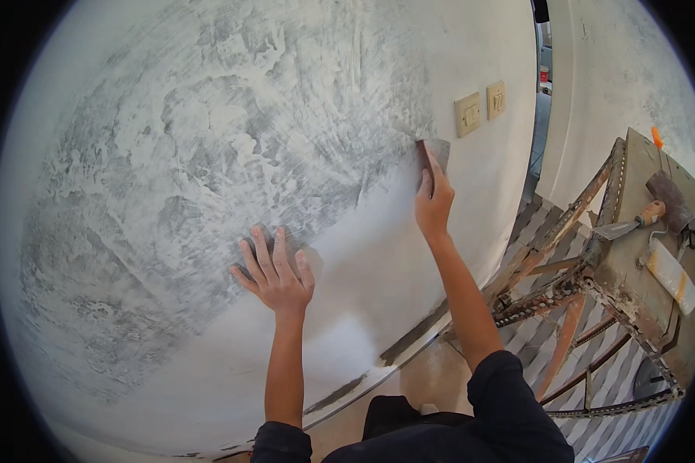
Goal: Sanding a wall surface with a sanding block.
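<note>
A curved reddish-brown sheet, apparently sandpaper (425, 155), is in my right hand (434, 205), held up against the wall just left of a light switch plate (468, 116). My left hand (279, 275) lies on the wall lower down, palm toward it and fingers spread, with nothing in it. Whitish dust coats its fingertips. The wall (208, 127) is patchy grey and white with streaks above and around the left hand. Below both hands its surface looks smoother and plain white.
A second switch plate (496, 100) sits farther right. At the right stands a rusty metal frame (570, 347) topped by a stained board (628, 197). The board carries a putty knife (618, 230), a brown roll (669, 194) and a paint roller (675, 278). A doorway gap (537, 144) lies behind.
</note>
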Available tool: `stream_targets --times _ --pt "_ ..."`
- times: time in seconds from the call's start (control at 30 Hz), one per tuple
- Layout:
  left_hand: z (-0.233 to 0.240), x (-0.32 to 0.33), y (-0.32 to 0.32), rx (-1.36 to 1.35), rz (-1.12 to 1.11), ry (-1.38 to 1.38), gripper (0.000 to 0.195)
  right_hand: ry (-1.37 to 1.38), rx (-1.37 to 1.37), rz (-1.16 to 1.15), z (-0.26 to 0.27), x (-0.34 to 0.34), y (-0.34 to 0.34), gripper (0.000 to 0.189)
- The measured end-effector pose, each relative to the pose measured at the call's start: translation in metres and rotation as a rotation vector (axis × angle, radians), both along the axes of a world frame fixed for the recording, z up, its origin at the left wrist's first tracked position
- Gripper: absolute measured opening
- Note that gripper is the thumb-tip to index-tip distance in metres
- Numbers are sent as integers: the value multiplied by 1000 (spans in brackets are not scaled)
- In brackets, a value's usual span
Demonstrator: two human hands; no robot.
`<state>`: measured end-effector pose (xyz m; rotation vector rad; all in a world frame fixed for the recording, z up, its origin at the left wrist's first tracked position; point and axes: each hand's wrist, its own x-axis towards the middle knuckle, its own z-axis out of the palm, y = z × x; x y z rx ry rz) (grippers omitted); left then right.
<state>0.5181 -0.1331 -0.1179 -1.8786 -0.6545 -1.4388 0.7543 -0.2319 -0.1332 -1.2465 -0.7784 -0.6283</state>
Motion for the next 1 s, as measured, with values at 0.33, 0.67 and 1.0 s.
stream_targets --times 0.33,0.67,1.0 --pt "1 -7 3 12 5 3 38 -127 -121 25 -43 -55 4 47" --pt "0 0 1 -9 -21 -13 38 -74 -124 52 -29 -75 2 48" --pt "-1 -41 -79 -647 -626 29 51 -67 -318 398 -17 -139 -69 38"
